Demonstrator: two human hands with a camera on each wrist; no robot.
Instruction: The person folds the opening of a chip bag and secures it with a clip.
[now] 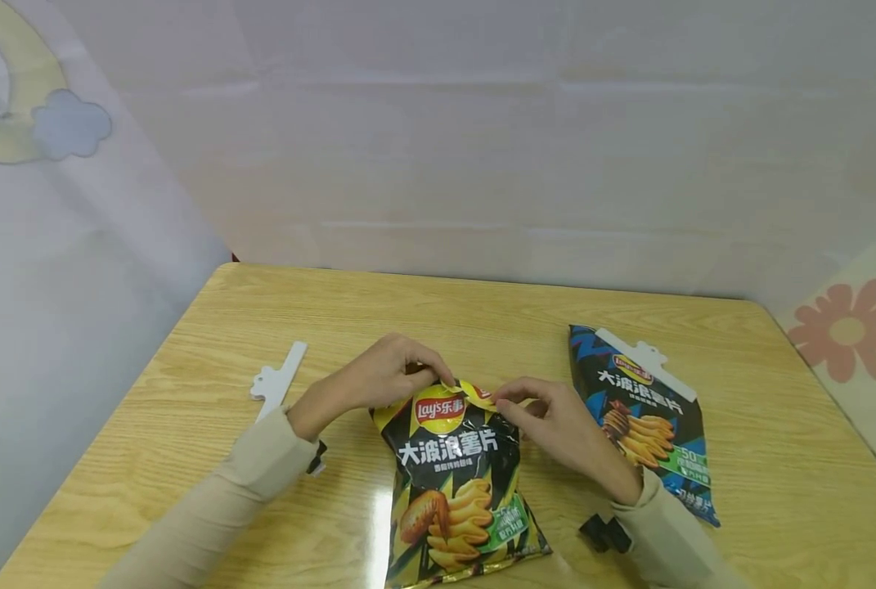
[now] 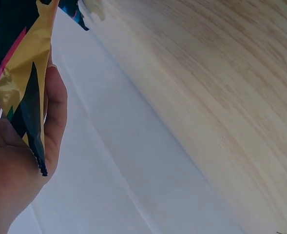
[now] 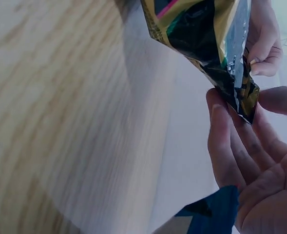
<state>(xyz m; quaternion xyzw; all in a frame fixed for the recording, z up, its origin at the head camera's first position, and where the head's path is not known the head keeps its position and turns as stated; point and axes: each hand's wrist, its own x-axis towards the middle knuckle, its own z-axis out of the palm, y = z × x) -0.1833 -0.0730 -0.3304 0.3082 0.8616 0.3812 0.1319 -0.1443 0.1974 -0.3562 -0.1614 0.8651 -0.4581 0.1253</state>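
Chip bag (image 1: 448, 470), black and yellow, is resting on the middle of the table (image 1: 379, 303), its creased yellow top edge sitting between two hands. Left hand (image 1: 386, 372) is pinching that edge near its middle, while right hand (image 1: 566, 429) is pinching its right end. White clip (image 1: 277, 383) is lying left of the left hand; blue chip bag (image 1: 662, 446), wearing another white clip (image 1: 645, 362), is lying to the right.

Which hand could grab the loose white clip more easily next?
Probably the left hand: the white clip lies on that side. The right hand is farther away, and both hold the black chip bag.
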